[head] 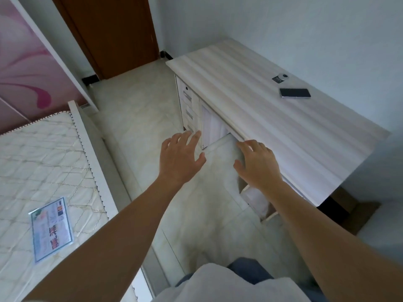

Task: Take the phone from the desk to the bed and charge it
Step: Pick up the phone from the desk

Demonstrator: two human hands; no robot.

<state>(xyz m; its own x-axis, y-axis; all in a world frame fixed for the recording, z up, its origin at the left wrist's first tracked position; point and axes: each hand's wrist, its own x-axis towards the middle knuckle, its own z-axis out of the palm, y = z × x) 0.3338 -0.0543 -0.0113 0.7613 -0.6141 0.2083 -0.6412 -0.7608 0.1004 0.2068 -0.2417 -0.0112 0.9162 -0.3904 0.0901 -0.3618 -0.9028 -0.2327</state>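
While the phone lies on the desk, left hand spread empty, right hand spread empty

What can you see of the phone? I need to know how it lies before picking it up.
The phone is a slim dark slab with a glossy black face and a pale metallic edge. It lies flat on the desk, its long side running left to right, near the wall side. Nothing touches it; a small dark gadget sits apart behind it.
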